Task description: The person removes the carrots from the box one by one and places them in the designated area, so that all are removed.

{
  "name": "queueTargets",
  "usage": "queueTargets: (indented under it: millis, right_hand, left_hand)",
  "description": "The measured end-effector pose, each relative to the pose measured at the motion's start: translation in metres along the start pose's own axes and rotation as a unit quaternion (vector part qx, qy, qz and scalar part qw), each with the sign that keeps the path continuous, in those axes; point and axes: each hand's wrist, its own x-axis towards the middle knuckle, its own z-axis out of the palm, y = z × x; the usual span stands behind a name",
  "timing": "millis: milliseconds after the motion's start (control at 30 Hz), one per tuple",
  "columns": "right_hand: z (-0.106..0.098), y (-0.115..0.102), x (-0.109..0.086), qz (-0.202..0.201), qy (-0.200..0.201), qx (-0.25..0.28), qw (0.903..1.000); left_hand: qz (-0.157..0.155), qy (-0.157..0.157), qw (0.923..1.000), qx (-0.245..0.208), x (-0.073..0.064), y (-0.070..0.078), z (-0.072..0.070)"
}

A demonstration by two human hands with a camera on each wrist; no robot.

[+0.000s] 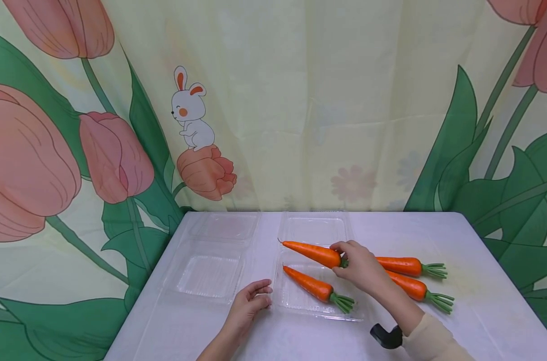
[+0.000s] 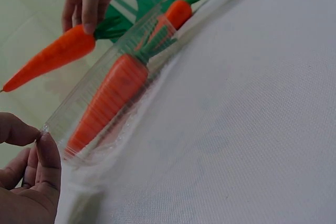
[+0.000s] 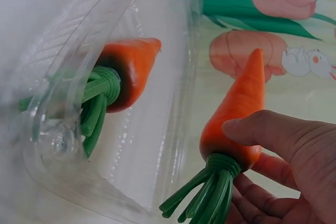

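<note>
My right hand (image 1: pixel 361 268) holds an orange carrot (image 1: pixel 310 253) by its thick end, close to the green stalks. The carrot is raised over a clear plastic clamshell container (image 1: pixel 288 300), its thin tip pointing left. Inside that container lies another carrot (image 1: pixel 308 283), with its stalks toward the front right, also seen through the clear wall in the right wrist view. My left hand (image 1: pixel 250 303) is at the container's left side. In the left wrist view, its thumb and forefinger (image 2: pixel 48 153) pinch the container's edge.
Two more carrots (image 1: pixel 400 265) (image 1: pixel 410 287) lie on the white-covered table right of the container, partly behind my right forearm. The container's lid (image 1: pixel 316 228) is folded back. A second clear clamshell (image 1: pixel 207 276) lies spread at the left. A patterned curtain (image 1: pixel 273 100) hangs behind the table.
</note>
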Motion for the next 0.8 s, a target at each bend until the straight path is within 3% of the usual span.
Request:
queueTargets:
  millis: [333, 800]
  right_hand:
    - [-0.012, -0.005, -0.01, -0.007, 0.014, -0.011, 0.9998]
    - [-0.023, 0.009, -0.025, -0.011, 0.022, -0.035, 0.9991]
  left_hand:
    - [0.002, -0.002, 1.0, -0.004, -0.001, 0.0, 0.0]
    - [0.002, -0.003, 1.0, -0.006, -0.001, 0.001, 0.0]
